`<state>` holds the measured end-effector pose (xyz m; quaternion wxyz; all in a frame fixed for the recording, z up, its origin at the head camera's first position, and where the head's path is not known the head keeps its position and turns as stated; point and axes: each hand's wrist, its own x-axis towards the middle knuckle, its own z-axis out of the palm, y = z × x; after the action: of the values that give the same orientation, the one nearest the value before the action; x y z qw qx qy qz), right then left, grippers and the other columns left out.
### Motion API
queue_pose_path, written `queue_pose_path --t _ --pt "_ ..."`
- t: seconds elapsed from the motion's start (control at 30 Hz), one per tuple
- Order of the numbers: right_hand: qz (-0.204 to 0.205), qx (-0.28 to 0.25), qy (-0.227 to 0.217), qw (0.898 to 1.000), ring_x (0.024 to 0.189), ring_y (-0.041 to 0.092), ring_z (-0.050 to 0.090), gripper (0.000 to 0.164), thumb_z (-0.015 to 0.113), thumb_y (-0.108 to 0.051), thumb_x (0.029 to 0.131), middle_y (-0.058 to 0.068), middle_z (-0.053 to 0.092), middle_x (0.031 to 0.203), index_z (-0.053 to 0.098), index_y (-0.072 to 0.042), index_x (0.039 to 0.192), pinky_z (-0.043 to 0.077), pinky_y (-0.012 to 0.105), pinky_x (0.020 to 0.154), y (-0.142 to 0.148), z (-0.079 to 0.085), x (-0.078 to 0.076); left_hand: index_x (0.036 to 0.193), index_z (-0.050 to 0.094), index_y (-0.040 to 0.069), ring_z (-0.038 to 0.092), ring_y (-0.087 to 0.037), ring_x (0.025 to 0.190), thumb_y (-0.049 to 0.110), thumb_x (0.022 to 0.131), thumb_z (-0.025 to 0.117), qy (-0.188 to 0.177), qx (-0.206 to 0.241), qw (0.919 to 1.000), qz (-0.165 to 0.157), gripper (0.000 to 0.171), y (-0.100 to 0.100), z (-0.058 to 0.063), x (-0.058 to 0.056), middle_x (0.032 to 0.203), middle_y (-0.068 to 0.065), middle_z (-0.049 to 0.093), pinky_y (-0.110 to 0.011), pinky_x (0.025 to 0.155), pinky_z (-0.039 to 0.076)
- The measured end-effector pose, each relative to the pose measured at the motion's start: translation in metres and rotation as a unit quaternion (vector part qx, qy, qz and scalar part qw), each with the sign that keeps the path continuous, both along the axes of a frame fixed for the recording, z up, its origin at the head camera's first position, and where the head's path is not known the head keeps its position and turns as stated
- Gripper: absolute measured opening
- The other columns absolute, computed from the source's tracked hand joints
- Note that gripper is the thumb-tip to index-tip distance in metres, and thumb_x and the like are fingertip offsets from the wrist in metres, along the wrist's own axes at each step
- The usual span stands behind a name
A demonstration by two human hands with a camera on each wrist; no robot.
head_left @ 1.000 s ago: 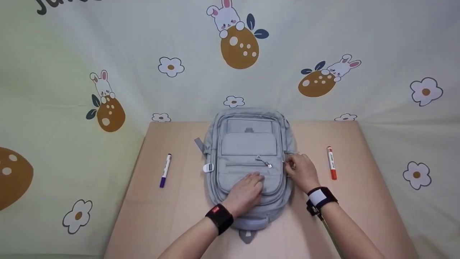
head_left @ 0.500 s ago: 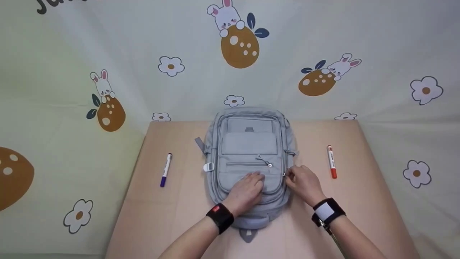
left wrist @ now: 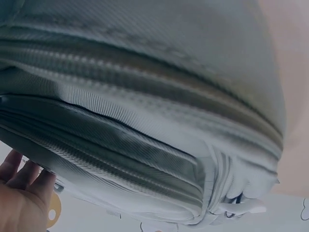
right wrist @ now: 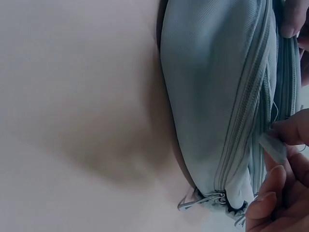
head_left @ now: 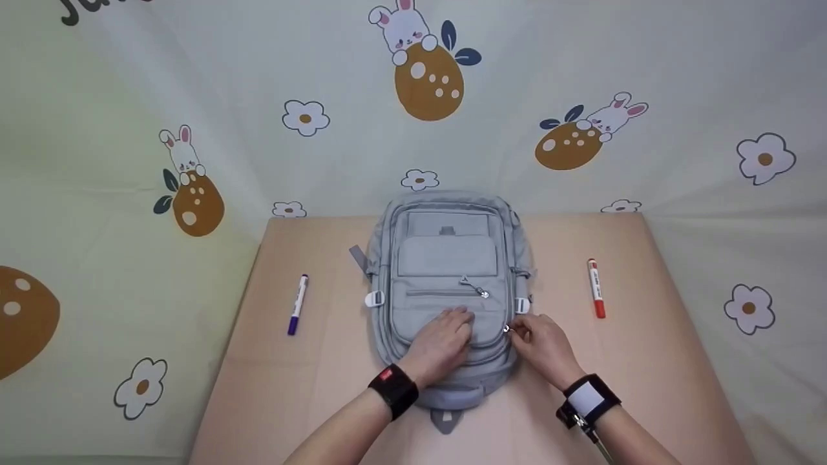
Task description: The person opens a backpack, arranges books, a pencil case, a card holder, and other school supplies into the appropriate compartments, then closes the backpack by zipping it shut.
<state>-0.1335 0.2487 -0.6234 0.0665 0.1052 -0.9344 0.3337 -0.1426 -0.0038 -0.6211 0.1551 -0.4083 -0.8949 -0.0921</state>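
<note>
A grey backpack (head_left: pixel 446 258) lies front side up on the table, its small end loop nearest the person. My right hand (head_left: pixel 546 345) is at its right edge and pinches a zipper pull (right wrist: pixel 274 146), a grey fabric tab between thumb and fingers in the right wrist view. Across the lower front pocket rests my left hand (head_left: pixel 442 339), fingers extended on the fabric. The left wrist view shows its fingertips (left wrist: pixel 41 181) against the pocket, beside the curved zipper tracks (left wrist: pixel 145 92). Another zipper pull (head_left: pixel 475 287) hangs on the front pocket.
On the table (head_left: pixel 258 400), a purple-capped marker (head_left: pixel 298 305) lies left of the backpack and a red-capped marker (head_left: pixel 596 289) lies right. White buckles (head_left: pixel 375 299) sit on both sides of the bag. A printed cloth (head_left: pixel 517 84) rises behind the table.
My right hand has slid along the backpack's right edge toward the person, carrying the zipper pull. The right-side white buckle has come into sight. My left hand has stayed in place.
</note>
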Motion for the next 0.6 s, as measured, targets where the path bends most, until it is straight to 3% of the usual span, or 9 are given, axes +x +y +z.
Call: queue_pose_path --t 0.2,0.4,0.6 --pt "-0.005 -0.004 0.025 1.0 0.076 0.011 0.053 0.012 0.084 -0.011 0.083 -0.011 0.064 0.079 0.075 -0.016 0.09 0.044 0.033 0.067 0.002 -0.003 0.002 0.104 0.063 0.012 0.05 -0.031 0.137 0.024 0.088 0.075 -0.012 0.013 0.9998 -0.007 0.023 -0.018 0.0 0.003 0.137 -0.012 0.06 -0.04 0.115 0.036" --pt "-0.004 -0.007 0.054 0.999 0.076 0.01 0.054 0.013 0.084 -0.012 0.083 -0.013 0.063 0.08 0.074 -0.017 0.089 0.045 0.032 0.067 0.006 -0.006 0.003 0.103 0.063 0.01 0.054 -0.032 0.132 0.017 0.084 0.076 0.007 0.041 0.9991 0.002 0.025 -0.046 -0.005 0.005 0.133 -0.015 0.062 -0.043 0.113 0.039" --pt "-0.004 -0.007 0.067 0.998 0.076 0.011 0.054 0.014 0.085 -0.011 0.082 -0.011 0.064 0.08 0.074 -0.016 0.09 0.045 0.032 0.066 0.006 -0.008 0.004 0.103 0.064 0.011 0.055 -0.031 0.131 0.019 0.093 0.072 0.008 0.042 0.9988 0.023 0.015 -0.06 -0.01 0.003 0.134 -0.013 0.062 -0.043 0.112 0.04"
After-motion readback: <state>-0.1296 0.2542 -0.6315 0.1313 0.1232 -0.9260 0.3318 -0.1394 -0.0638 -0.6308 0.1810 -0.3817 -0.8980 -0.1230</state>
